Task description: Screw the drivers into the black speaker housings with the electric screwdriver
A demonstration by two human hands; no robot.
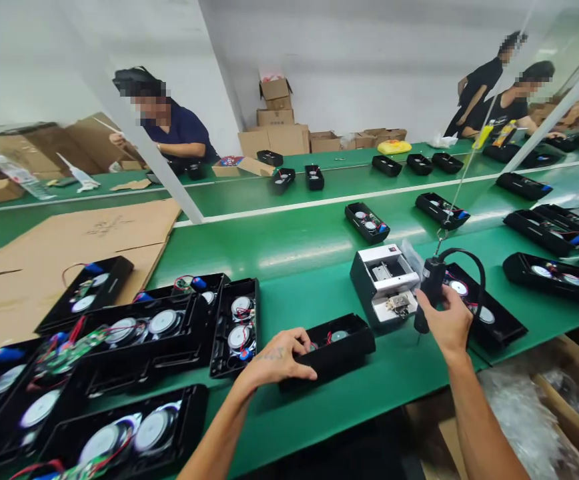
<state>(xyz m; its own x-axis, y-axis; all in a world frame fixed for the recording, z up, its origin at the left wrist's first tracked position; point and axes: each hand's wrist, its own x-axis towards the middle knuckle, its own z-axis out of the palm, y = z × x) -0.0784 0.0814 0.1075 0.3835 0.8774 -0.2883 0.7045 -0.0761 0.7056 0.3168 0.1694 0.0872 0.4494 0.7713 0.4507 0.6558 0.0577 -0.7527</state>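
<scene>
My left hand (282, 359) is closed round the left end of a black speaker housing (337, 357), thumb on its near side and fingers over the far edge. Round drivers and red wires show inside that housing, which rests on the green bench. In my right hand (447, 317) is a black electric screwdriver (430, 290), hung from a cord with its bit pointing down. The tool hangs just right of a white and black screw feeder (387, 283). Behind my right hand lies another open speaker housing (502, 317).
Several open speaker housings (234, 327) with drivers and wires crowd the left of the bench. A flat cardboard sheet (84, 233) lies behind them. More housings (367, 222) rest on the green surface beyond. Co-workers (179, 130) sit across. Below right is a box of clear plastic bags (524, 413).
</scene>
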